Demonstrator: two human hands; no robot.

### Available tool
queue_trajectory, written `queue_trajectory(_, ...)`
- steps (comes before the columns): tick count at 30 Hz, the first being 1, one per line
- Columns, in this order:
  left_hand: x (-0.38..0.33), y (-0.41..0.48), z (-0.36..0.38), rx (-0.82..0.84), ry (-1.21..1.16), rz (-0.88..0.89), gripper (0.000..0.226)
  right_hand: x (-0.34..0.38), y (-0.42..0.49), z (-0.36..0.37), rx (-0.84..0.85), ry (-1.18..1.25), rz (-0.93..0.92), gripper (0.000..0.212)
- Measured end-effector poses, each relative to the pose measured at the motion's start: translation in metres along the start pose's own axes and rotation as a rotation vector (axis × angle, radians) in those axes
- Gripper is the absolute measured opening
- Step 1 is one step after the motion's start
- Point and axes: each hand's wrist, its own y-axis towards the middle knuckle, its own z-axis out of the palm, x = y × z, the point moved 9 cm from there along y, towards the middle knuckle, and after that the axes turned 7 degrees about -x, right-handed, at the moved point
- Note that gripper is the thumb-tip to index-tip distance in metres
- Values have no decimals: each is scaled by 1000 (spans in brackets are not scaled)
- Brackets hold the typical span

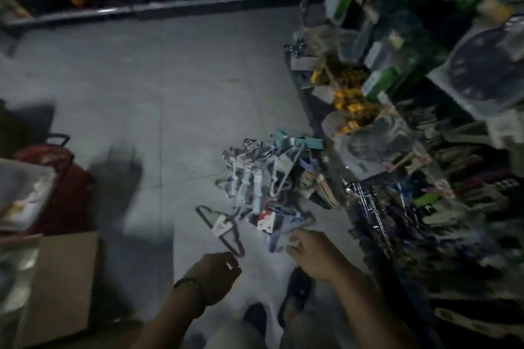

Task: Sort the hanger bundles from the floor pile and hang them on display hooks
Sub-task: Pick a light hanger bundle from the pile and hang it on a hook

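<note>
Near the left hand (pixel 217 275), empty half-curled grip, black hanger bundle (pixel 221 228) lengthwise away-left.

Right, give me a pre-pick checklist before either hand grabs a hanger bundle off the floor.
1. Left hand free: ok, nothing in it.
2. Right hand free: cannot tell, fingers blurred at the purple hangers.
3. Nearest bundle, dark tagged hangers, lying apart from the pile: ok.
4. Pile untangled: not ok, bundles overlap.
5. Free display hook on the rack: cannot tell, blurred.
</note>
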Motion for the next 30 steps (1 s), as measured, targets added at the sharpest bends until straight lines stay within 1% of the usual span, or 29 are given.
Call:
queue_trajectory(2, 5, 25, -6, -9, -61, -25, 25, 5, 37, 0, 23, 4, 7, 10)
queue_trajectory(3, 4, 39, -8, -8, -84, -32, 23, 5, 58, 1, 46, 9, 17, 8)
queue_trajectory(5, 2, 71, -15, -24, -134, -48, 20, 2, 105, 4, 73, 10, 35, 22)
queue_trajectory(6, 1, 89, -16, -28, -165, -71, 18, 0, 130, 7, 94, 16, 44, 23)
queue_trajectory(9, 4, 155, -13, -26, -243, -130, 15, -16, 211, 27, 146, 2, 70, 13)
queue_trajectory(10, 8, 182, -11, -29, -263, -146, 14, -22, 240, 36, 159, -8, 72, 14)
queue_trajectory(12, 15, 236, -2, -28, -286, -169, 11, -38, 296, 59, 176, -19, 112, 23)
queue_trajectory(14, 22, 293, 14, -11, -307, -194, 14, -60, 350, 85, 204, -39, 161, 30)
queue_trajectory(16, 29, 350, 33, -7, -330, -211, 18, -85, 405, 110, 218, -15, 215, 25)
queue_trajectory(19, 27, 432, 68, 1, -382, -174, 22, -124, 475, 132, 139, 33, 298, 18)
queue_trajectory(21, 27, 482, 91, 8, -400, -174, 29, -147, 518, 141, 30, 51, 340, 9)
queue_trajectory(23, 30, 523, 108, -8, -453, -188, 34, -168, 561, 151, -85, 66, 342, 15)
queue_trajectory(25, 36, 552, 123, -25, -497, -172, 39, -177, 597, 162, -164, 108, 330, 13)
queue_trajectory(28, 41, 582, 134, -40, -509, -113, 49, -189, 644, 184, -219, 180, 406, 44)
queue_trajectory(30, 45, 597, 137, -64, -527, -93, 53, -198, 662, 199, -219, 195, 475, 55)
